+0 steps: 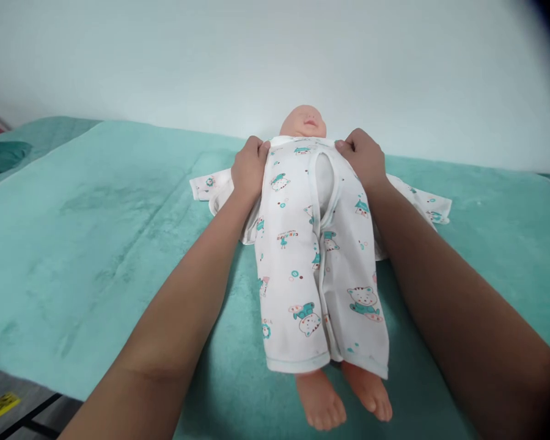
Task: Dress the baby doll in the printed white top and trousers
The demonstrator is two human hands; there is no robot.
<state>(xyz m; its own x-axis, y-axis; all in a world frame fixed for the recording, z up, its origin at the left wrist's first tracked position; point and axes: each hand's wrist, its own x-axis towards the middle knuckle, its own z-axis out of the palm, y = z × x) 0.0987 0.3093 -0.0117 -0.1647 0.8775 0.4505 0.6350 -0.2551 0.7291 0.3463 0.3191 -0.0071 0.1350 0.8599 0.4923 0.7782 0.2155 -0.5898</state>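
- Two bare hands on the waistband of the printed trousers [286, 269], one per side.
- Left hand [250, 164]: fingers curled closed, thumb on the cloth edge, pinching it near the doll's shoulder. Right hand [364, 157]: same closed grip at the opposite end of the edge. No daylight in either pinch that I can see.
- Trousers: lying lengthwise over the front of the doll [304, 121], which is on its back on the green cover [96, 244], head toward the white wall [275, 67].
- Done, as I read it: both feet [323, 400] show past the hems, one per leg; top edge is up at chest/neck level.
- Can't confirm: whether the legs run inside the tubes or just under them. Fabric hides it.
- Top edge sits very high, so I'd judge the waist isn't settled yet. Oval opening [325, 183] in the front shows pale cloth behind; can't tell which layer.
- Matching top: one sleeve [209, 185] out to the left, other sleeve [434, 205] out to the right. No doll hands visible at the cuffs, so can't call the arms in or out.
- Top's front is covered by the trousers; fastening state unknown.
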